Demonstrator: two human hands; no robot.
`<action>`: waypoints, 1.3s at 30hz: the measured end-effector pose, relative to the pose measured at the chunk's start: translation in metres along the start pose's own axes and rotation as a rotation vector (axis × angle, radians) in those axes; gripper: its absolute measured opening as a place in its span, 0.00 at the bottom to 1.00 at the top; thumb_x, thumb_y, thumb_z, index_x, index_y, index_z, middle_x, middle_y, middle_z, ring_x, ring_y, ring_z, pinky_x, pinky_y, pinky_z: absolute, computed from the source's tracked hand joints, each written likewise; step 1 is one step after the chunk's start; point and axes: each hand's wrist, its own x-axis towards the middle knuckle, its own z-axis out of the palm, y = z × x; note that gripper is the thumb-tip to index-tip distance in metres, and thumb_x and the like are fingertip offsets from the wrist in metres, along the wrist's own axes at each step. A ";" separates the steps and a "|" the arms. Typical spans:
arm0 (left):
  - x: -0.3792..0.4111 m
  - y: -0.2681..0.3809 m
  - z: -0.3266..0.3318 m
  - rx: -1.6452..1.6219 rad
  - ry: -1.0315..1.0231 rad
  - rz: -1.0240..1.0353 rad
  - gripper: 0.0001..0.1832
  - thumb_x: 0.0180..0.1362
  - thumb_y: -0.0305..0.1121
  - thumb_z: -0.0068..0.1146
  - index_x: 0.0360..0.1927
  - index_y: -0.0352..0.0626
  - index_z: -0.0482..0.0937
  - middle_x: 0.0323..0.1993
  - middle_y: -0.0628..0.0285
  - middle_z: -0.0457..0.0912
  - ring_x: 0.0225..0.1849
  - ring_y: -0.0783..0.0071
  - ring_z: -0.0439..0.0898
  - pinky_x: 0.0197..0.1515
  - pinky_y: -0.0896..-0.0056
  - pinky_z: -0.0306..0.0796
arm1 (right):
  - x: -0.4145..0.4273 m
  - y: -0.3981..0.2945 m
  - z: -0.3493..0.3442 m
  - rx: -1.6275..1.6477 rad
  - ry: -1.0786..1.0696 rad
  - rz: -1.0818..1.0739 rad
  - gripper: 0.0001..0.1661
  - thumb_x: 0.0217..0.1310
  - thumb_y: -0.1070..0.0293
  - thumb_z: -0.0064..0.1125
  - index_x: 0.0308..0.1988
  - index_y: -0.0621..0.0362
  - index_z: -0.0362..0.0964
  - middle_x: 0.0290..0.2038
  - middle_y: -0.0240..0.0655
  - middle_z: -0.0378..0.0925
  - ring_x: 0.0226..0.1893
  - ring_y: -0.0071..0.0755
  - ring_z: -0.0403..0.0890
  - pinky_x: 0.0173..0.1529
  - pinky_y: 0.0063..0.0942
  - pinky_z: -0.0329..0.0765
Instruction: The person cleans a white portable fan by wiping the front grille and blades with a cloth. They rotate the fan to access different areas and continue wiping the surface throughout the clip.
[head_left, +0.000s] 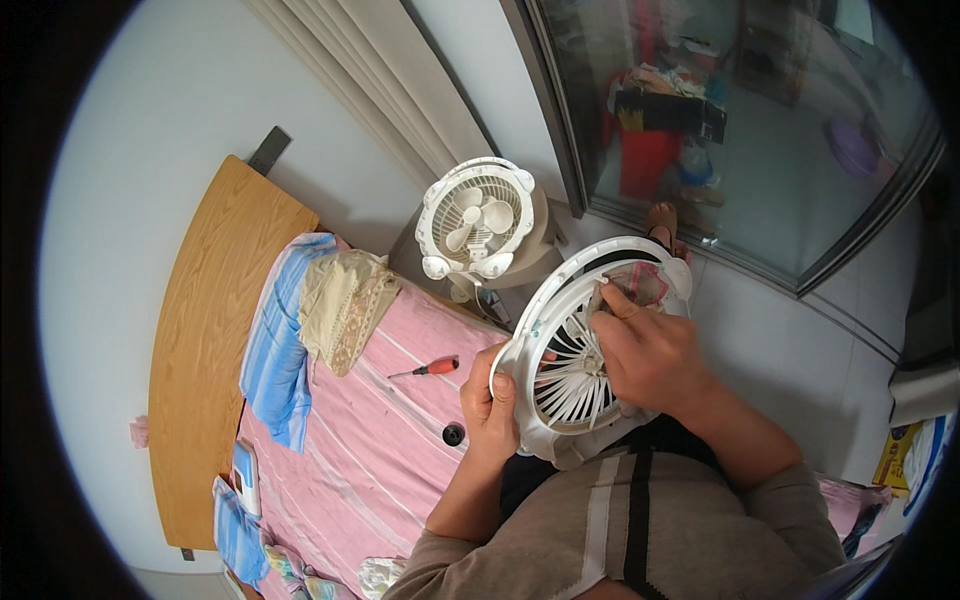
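Note:
A white plastic fan grille (561, 390) with radiating slats rests tilted against my lap. My left hand (489, 405) grips its rim on the left, thumb on top. Bunched under my right hand (652, 352) is a greyish cloth with pink edging (646, 283), pressed against the inside of the frame at the upper right. My right index finger touches the cloth near a small white post. Part of the slats is hidden behind that hand. Beyond the grille, the white fan body (475, 217) stands with its blades exposed.
A red-handled screwdriver (439, 366) and a round black cap (453, 433) lie on the pink bedsheet (360, 442). A beige lace cloth (345, 307) and a blue striped pillow (277, 360) are near the wooden headboard (225, 345). A sliding glass door (780, 187) stands at the right.

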 end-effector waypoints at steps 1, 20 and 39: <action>-0.001 0.000 0.000 -0.004 -0.002 -0.008 0.31 0.73 0.54 0.45 0.55 0.30 0.72 0.42 0.54 0.82 0.45 0.72 0.77 0.54 0.71 0.66 | 0.002 -0.001 0.001 0.008 0.018 0.004 0.15 0.48 0.75 0.58 0.41 0.61 0.75 0.46 0.55 0.82 0.23 0.33 0.83 0.26 0.27 0.78; 0.004 -0.008 -0.022 0.015 -0.112 0.016 0.28 0.74 0.51 0.45 0.56 0.32 0.74 0.45 0.57 0.84 0.44 0.74 0.79 0.49 0.72 0.71 | 0.028 0.037 -0.018 0.053 0.093 0.193 0.27 0.56 0.76 0.64 0.58 0.59 0.71 0.53 0.43 0.76 0.47 0.41 0.80 0.49 0.31 0.79; 0.046 0.048 0.043 1.011 -0.140 0.440 0.24 0.46 0.38 0.73 0.46 0.41 0.79 0.64 0.53 0.69 0.69 0.47 0.64 0.68 0.35 0.55 | 0.021 0.052 0.012 0.605 -0.099 0.649 0.18 0.56 0.72 0.67 0.47 0.60 0.73 0.32 0.33 0.78 0.33 0.27 0.79 0.40 0.26 0.76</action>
